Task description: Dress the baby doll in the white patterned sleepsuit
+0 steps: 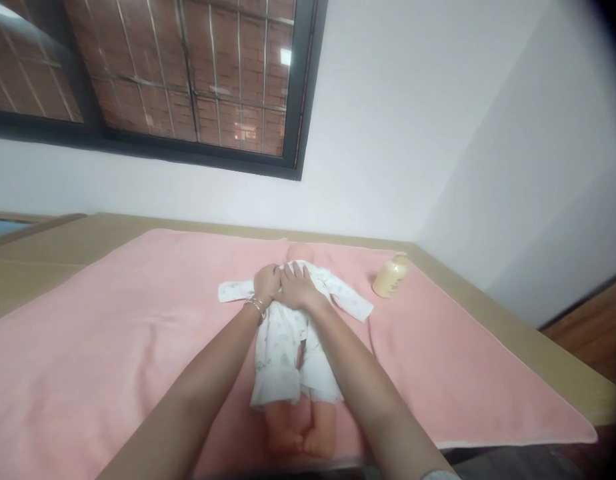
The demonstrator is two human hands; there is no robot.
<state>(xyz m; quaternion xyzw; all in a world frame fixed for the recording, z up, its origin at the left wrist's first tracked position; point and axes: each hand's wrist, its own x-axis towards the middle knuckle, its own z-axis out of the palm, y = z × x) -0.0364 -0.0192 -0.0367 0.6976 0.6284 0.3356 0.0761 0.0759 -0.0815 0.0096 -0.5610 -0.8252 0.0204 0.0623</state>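
A baby doll (299, 413) lies on its back on a pink towel (113, 333), head away from me, dressed in a white printed romper (283, 347). Both my hands rest on the doll's chest near the collar. My left hand (266, 283), with a bracelet at the wrist, has its fingers curled on the romper fabric. My right hand (297, 287) lies beside it, touching it, fingers pressed on the fabric at the neckline. The doll's head (300, 253) shows just beyond my fingers.
A pale yellow lotion bottle (390, 277) lies on the towel right of the doll. The towel covers a beige table (488, 293) set in a white wall corner. A barred window (188, 73) is above; wooden floor (593, 340) at right.
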